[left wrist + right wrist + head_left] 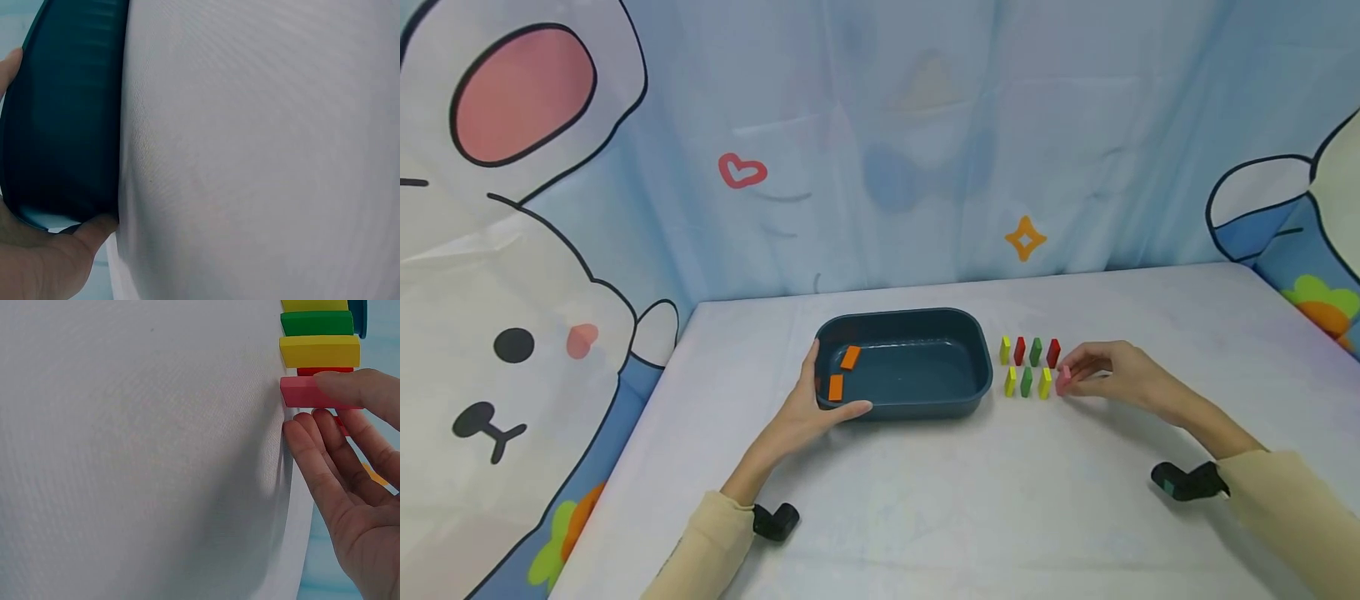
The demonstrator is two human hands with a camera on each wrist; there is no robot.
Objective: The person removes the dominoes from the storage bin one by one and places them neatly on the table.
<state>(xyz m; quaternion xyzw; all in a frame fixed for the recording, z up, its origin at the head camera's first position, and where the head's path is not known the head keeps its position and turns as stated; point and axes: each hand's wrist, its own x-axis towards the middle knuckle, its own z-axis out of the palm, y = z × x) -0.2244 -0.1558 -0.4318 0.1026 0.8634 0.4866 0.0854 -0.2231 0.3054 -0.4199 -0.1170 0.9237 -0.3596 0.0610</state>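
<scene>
My left hand [802,414] holds the dark blue plastic basin [917,411] by its near left corner, thumb along the front and fingers at the left side. The basin's wall [69,125] fills the left of the left wrist view. Inside lie two orange blocks, one farther back [850,357] and one nearer [836,387]. At the right, my right hand [1123,379] pinches an upright pink block [303,392] between thumb and fingers. This block stands at the right end of the near row, beside a yellow block [1045,383]. Its lower end appears at the tabletop.
Right of the basin, upright blocks stand in two short rows. The far row has yellow [1005,350], red [1019,351], green [1036,352] and red [1054,353] blocks; yellow [1011,382] and green [1026,382] blocks stand in the near row. A printed curtain [880,250] hangs behind the white-covered table [925,517].
</scene>
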